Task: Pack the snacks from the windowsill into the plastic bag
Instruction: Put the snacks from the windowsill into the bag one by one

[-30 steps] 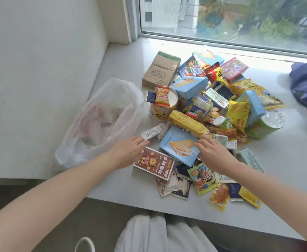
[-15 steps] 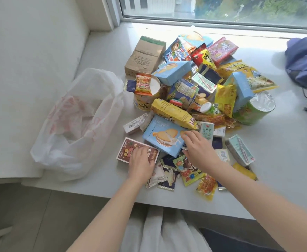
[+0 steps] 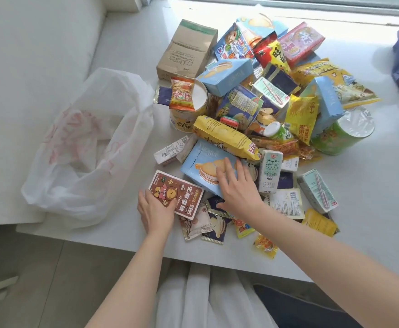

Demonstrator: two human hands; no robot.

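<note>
Right now I have the left hand point(image 3: 157, 215) on the near corner of the brown snack box point(image 3: 182, 196). Its thumb lies across the printed face and its fingers sit at the left edge, so it pinches that corner while the box lies on the windowsill point(image 3: 371, 197). I see the right hand point(image 3: 237, 188) flat and spread, fingers straight, pressing on the pale blue biscuit box point(image 3: 193, 169) just behind the brown one; it grips nothing. The white plastic bag point(image 3: 87, 150) lies slumped on the windowsill to the left, mouth gaping toward the pile, apart from both hands. Beyond my hands the snacks are heaped: a yellow packet point(image 3: 224, 136) lies across the blue box's far edge, a small milk carton point(image 3: 268, 172) stands just right of my right hand, and a plain cardboard box point(image 3: 186, 50) sits at the heap's far left. Flat sachets point(image 3: 213, 227) lie by the near edge.
</note>
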